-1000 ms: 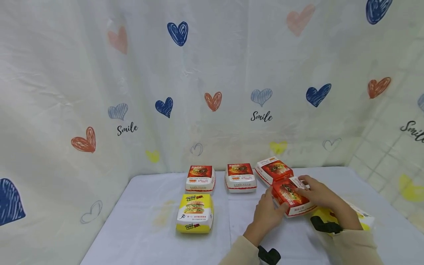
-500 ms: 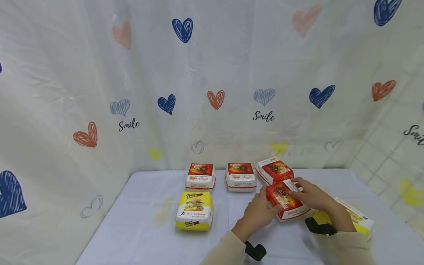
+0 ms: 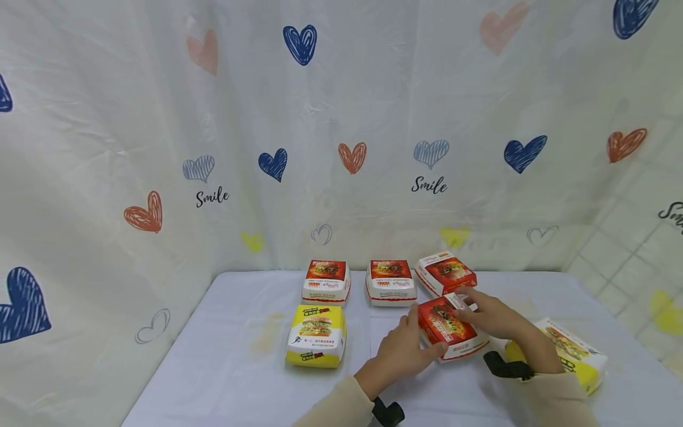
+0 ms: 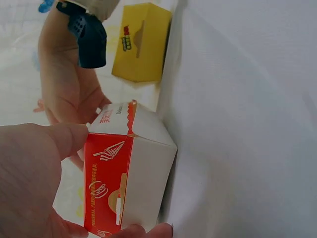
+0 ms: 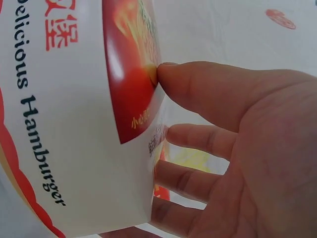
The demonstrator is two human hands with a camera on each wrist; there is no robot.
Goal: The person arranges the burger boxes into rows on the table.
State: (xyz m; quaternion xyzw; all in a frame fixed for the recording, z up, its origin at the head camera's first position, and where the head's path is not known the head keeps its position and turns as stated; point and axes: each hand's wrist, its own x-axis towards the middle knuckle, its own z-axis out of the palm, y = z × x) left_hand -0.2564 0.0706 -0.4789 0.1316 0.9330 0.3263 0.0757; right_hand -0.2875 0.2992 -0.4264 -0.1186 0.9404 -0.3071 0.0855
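Observation:
Between both hands on the white-covered table is a red and white hamburger box [image 3: 448, 323], turned at an angle. My left hand [image 3: 404, 351] grips its left side, the thumb near the front corner. In the left wrist view, fingertips also reach the lower edge of the box [image 4: 148, 173]. On the far right side, my right hand [image 3: 493, 317] holds the same box, its thumb over the top. Close up in the right wrist view, thumb and fingers of the right hand [image 5: 262, 129] lie against the box [image 5: 74, 139]; some fingertips are hidden behind it.
Behind the held box sits a tilted red box [image 3: 445, 273]. Two more red and white boxes [image 3: 326, 281] stand along the back. A yellow box [image 3: 316, 337] is at left front; another yellow box [image 3: 578, 359] lies partly behind the right forearm. A heart-printed curtain [image 3: 341, 118] hangs behind.
Both hands have shifted the red hamburger box left and slightly toward me, away from the tilted box behind. More of the right yellow box shows. The head view has shifted slightly.

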